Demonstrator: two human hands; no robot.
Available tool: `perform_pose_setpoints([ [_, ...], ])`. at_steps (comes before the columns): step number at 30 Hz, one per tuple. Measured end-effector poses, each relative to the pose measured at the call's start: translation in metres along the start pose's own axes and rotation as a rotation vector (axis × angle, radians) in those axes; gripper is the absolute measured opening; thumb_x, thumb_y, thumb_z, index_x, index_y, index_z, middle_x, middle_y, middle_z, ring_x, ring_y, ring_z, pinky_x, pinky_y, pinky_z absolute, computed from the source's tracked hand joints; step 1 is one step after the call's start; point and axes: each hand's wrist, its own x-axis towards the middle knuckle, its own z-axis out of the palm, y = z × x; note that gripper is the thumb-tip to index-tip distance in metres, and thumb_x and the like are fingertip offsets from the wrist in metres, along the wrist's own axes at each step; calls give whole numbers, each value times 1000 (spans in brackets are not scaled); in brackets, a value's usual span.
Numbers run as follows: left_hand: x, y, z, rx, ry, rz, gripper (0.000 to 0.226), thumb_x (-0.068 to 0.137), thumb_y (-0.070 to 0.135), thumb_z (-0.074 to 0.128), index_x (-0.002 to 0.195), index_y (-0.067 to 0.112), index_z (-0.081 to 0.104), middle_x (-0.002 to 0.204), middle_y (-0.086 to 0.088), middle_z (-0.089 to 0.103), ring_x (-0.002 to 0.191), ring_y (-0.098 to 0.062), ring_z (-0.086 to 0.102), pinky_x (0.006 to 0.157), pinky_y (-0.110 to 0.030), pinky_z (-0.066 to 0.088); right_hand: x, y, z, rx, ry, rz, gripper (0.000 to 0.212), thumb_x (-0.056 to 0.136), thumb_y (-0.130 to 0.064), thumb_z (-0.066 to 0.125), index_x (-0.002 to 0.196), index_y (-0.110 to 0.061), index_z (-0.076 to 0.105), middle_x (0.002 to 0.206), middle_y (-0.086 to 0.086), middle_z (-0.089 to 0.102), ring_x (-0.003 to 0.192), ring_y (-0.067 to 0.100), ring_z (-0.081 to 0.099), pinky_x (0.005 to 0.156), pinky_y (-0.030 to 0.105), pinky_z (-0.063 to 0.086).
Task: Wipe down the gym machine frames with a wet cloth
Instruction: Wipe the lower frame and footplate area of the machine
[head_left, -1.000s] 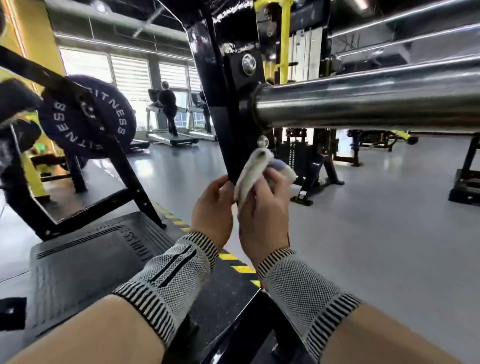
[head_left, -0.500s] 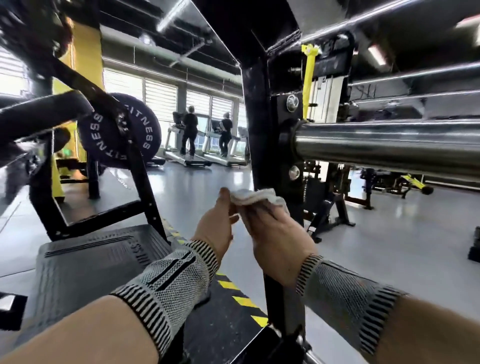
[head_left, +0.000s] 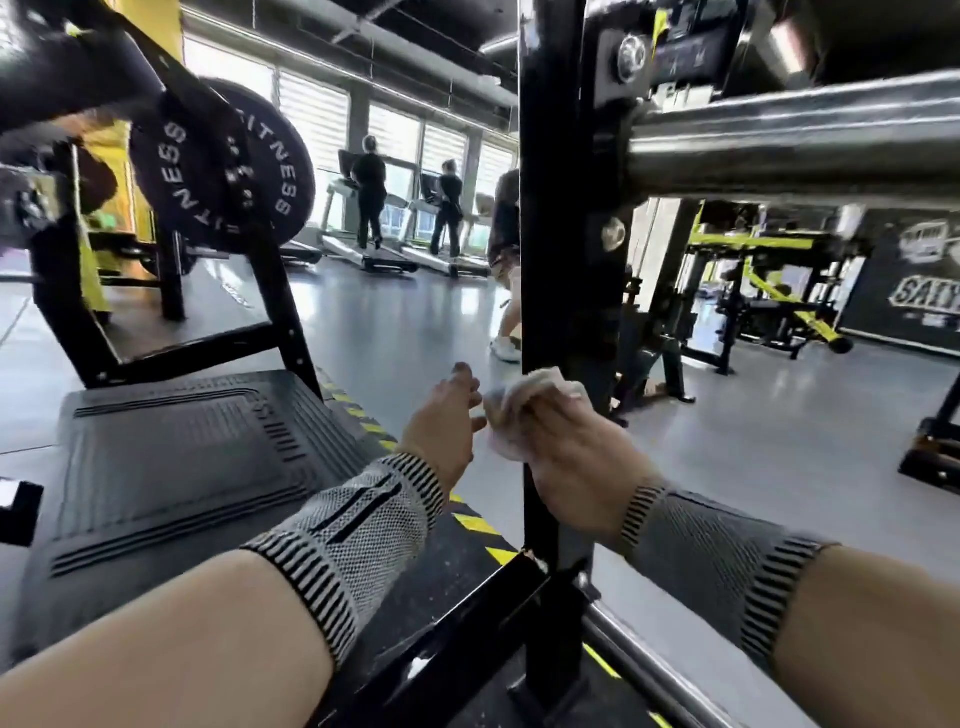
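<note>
Mid-wipe on black post (head_left: 556, 291): R hand (head_left: 566, 447) fingers clenched round cloth (head_left: 524, 400), pressed to post's lower stretch, L hand (head_left: 441, 421) loose beside, holding nothing; next prob. firm stroke down toward base.

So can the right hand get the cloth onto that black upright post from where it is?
Probably yes. The right hand grips the cloth right at the black upright post, nothing showing between them. The left hand sits beside it, off the post.
</note>
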Motion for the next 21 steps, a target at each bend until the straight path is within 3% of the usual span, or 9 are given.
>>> perform_pose_setpoints([
  [3, -3, -22, 11, -3, -41, -44, 51, 103, 45, 23, 135, 17, 51, 136, 1, 54, 119, -18, 54, 106, -46, 36, 16, 22, -8, 35, 234, 121, 51, 92, -21, 28, 129, 0, 55, 132, 15, 56, 129, 38, 40, 110, 52, 24],
  [5, -4, -39, 18, 6, -54, -51, 51, 102, 49, 23, 132, 20, 53, 133, 2, 56, 115, -17, 55, 103, -44, 37, 10, 8, 6, 144, 322, 154, 48, 91, -21, 32, 127, -2, 58, 126, 10, 59, 124, 34, 47, 106, 51, 34],
  [9, -2, -78, 26, 77, -31, -65, 50, 101, 50, 29, 122, 16, 59, 126, -8, 62, 111, -24, 60, 83, -38, 42, -34, -60, 59, 249, 302, 73, 43, 79, -24, 38, 99, -7, 72, 110, 7, 62, 103, 30, 46, 92, 44, 39],
  [11, 2, -91, 25, 130, -27, -66, 51, 102, 46, 31, 130, 10, 53, 135, -13, 55, 118, -29, 56, 94, -41, 42, -50, -81, 77, 319, 247, 92, 37, 77, -24, 42, 94, -11, 72, 101, 6, 62, 98, 29, 43, 83, 43, 46],
  [12, 2, -94, 24, 146, -31, -57, 49, 102, 45, 31, 134, 13, 50, 137, -8, 52, 113, -23, 58, 100, -41, 40, -54, -88, 82, 386, 243, 139, 34, 77, -22, 41, 94, -12, 69, 96, 6, 61, 95, 29, 44, 76, 41, 50],
  [14, 1, -93, 24, 163, -37, -21, 46, 101, 45, 32, 138, 21, 46, 139, 3, 50, 98, -6, 59, 106, -41, 40, -57, -91, 85, 564, 317, 302, 26, 75, -15, 41, 98, -13, 53, 94, 9, 55, 90, 30, 47, 68, 40, 54],
  [16, 1, -88, 26, 154, -30, 35, 47, 100, 48, 35, 140, 26, 46, 137, 8, 52, 105, -5, 58, 109, -42, 39, -47, -78, 70, 809, 439, 526, 22, 74, -7, 47, 95, -12, 48, 97, 14, 51, 87, 32, 50, 65, 42, 55],
  [18, 2, -79, 31, 141, -24, 88, 36, 101, 45, 35, 126, 27, 54, 123, 12, 58, 114, -11, 56, 109, -41, 39, -23, -48, 43, 979, 652, 692, 20, 77, -10, 46, 94, -3, 55, 101, 19, 52, 91, 35, 52, 74, 44, 53],
  [21, 3, -72, 42, 104, -37, 145, 21, 103, 40, 33, 112, 35, 51, 107, 14, 61, 102, -6, 59, 105, -40, 42, 19, 2, 1, 1153, 853, 860, 43, 79, -21, 41, 112, 1, 56, 126, 23, 46, 117, 36, 49, 99, 45, 46],
])
